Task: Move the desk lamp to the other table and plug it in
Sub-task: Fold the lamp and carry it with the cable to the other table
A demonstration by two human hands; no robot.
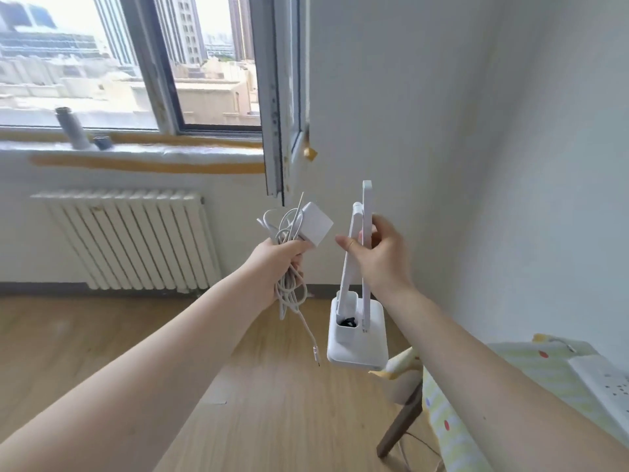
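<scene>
A white folding desk lamp (357, 330) hangs in the air in front of me, its square base low and its folded arm pointing up. My right hand (377, 253) grips the folded arm near its top. My left hand (279, 264) holds a bundle of white cable (289, 294) together with a white power adapter (315, 224); the cable's loose plug end dangles below. At the lower right stands a table with a yellow patterned cloth (531, 369), and a white power strip (609, 393) lies on it.
A white radiator (129, 240) sits under the window (136, 63) on the left. A white wall corner rises straight ahead. The floor is light wood. A dark table leg (398, 427) slants down below the cloth.
</scene>
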